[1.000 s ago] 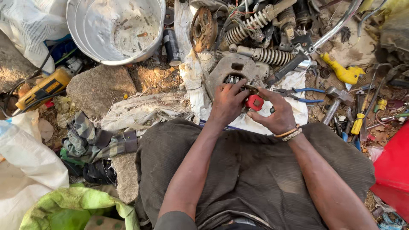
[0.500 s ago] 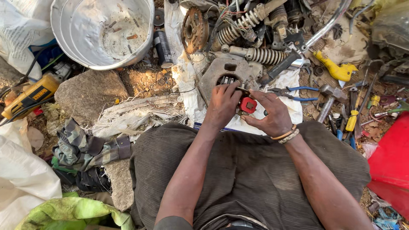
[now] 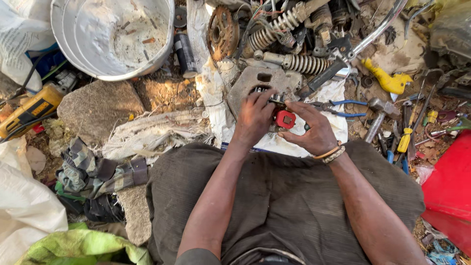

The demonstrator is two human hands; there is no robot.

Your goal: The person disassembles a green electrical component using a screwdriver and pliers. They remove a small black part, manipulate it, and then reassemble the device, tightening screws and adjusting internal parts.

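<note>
Both hands — left hand, right hand — are clamped together on a small red part above the white cloth, near its front edge. Risk: a slip drops it among the surrounding scrap — hard to recover.

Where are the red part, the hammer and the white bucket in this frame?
Red part (image 3: 285, 119), head view, on its red face between the two hands.
Hammer (image 3: 378, 105), head view, on its metal head right of the hands.
White bucket (image 3: 88, 29), head view, on its inner wall, upper left.
</note>
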